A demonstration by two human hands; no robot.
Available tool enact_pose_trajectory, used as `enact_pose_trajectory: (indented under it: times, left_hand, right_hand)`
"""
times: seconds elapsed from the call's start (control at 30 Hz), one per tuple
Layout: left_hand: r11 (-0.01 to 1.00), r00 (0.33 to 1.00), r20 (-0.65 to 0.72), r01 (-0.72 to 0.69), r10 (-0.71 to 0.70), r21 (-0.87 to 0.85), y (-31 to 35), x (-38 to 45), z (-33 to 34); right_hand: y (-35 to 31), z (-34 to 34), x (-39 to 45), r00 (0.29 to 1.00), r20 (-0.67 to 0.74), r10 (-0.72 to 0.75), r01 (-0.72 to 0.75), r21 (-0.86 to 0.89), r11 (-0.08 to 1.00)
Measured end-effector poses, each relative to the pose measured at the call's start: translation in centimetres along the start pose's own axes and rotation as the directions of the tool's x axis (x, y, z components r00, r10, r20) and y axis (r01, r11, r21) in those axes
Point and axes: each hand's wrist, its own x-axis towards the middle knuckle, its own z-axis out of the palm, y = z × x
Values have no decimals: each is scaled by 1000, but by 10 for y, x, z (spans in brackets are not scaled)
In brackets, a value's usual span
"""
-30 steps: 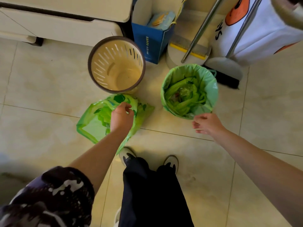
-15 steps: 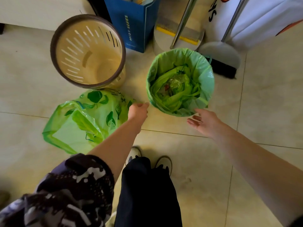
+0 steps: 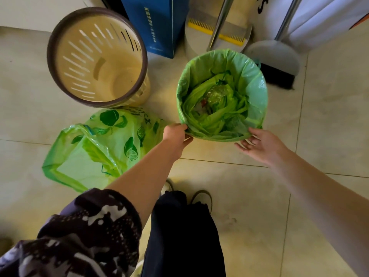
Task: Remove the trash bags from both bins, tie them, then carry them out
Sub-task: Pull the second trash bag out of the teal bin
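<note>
Beige bin [image 3: 97,56]: it is standing at the far left with nothing inside, so its bag is already out.

Leaf-print bag [image 3: 99,148]: it is lying on the floor just in front of the beige bin. A second ago the left hand was holding its top; now the bag is lying there alone, loose and open. It is not tied yet.

What has just changed: the left hand has let go of the leaf-print bag and has moved across to the second bin. The view has come closer too. This looks like the start of pulling out the second bag.

Left hand [image 3: 175,134]: it is touching the near left edge of the green bag's rim. The fingers are curling at the rim, but whether they are already pinching the plastic I cannot tell.

Green bag [image 3: 257,90]: it is sitting inside the second bin, folded over the rim all the way round. Some crumpled trash is lying at the bottom.

Right hand [image 3: 259,144]: it is reaching in under the near right edge of the rim. The fingers are spread and straight, and it is holding nothing. The fingertips are just beside the plastic.

What comes next, I think: both hands need to peel the rim off and lift the bag up.

Broom [image 3: 279,62]: it is standing behind the green bag.
</note>
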Motion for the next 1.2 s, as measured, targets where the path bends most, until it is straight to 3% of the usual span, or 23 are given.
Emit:
enact_pose_trajectory:
  times: [0.23, 0.4, 0.5, 0.57, 0.67, 0.77, 0.87, 0.93, 1.07, 1.13, 1.2]
  left_hand:
    - [994, 989, -97, -111, 113, 20, 6, -17, -1]
    - [979, 975, -99, -194, 199, 58, 48, -13, 16]
    - [963, 962, -84, -255, 261, 85, 64, -15, 27]
    - [932, 938, -42, -337, 345, 133, 68, -23, 30]
    - [834, 871, 54, -484, 489, 263, 65, -31, 26]
    - [753, 833, 120, -542, 540, 374, 52, -36, 14]
    - [741, 849, 85, -500, 522, 447, 40, -37, -7]
    - [787, 883, 1, -419, 469, 453, 34, -34, -22]
    - [890, 943, -108, -254, 315, 379, 30, -34, -36]
    - [915, 959, -104, -213, 262, 342, 32, -35, -33]
    - [927, 968, -87, -197, 236, 319, 36, -36, -26]
  right_hand:
    - [-18, 8, -12, 991, -101, -87, 65, -204, 977]
    - [-50, 32, -13, 949, -193, -249, 202, -234, 951]
    - [-62, 43, -14, 919, -129, -372, 345, -190, 919]
    - [-63, 49, -20, 870, -28, -492, 462, -305, 833]
    - [-56, 51, -44, 768, 175, -616, 609, -496, 619]
    - [-45, 38, -61, 705, 390, -592, 673, -632, 385]
    - [-36, 16, -70, 735, 411, -540, 624, -721, 301]
    - [-33, 1, -71, 757, 317, -571, 529, -811, 251]
    - [-39, -17, -66, 885, 63, -461, 225, -924, 308]
    - [-45, -11, -63, 903, 57, -426, 194, -939, 284]
    - [-56, 6, -60, 883, 119, -454, 253, -936, 246]
